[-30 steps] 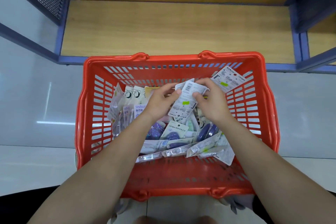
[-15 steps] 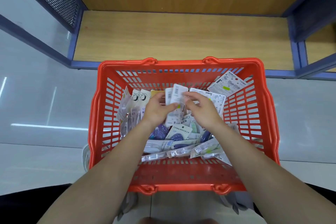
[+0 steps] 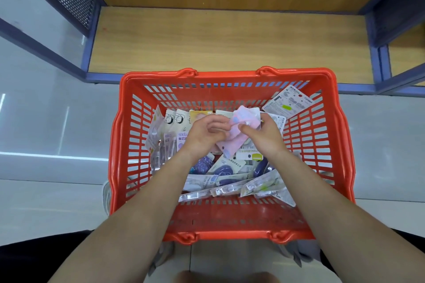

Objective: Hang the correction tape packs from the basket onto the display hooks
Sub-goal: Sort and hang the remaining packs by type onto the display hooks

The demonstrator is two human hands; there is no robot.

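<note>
Pack (image 3: 242,120) pinched over basket (image 3: 230,77)
Left hand (image 3: 204,132) and right hand (image 3: 263,134) meet at the middle of the red basket, fingers curled, each gripping a side of the pink pack. The pack is blurred and its print cannot be read. It sits over a heap (image 3: 224,169) of other packs spread towards 6 o'clock. A grey pack (image 3: 291,103) leans on the basket wall at 1 o'clock. A wooden shelf (image 3: 230,39) lies at 12 o'clock beyond the rim.
</note>
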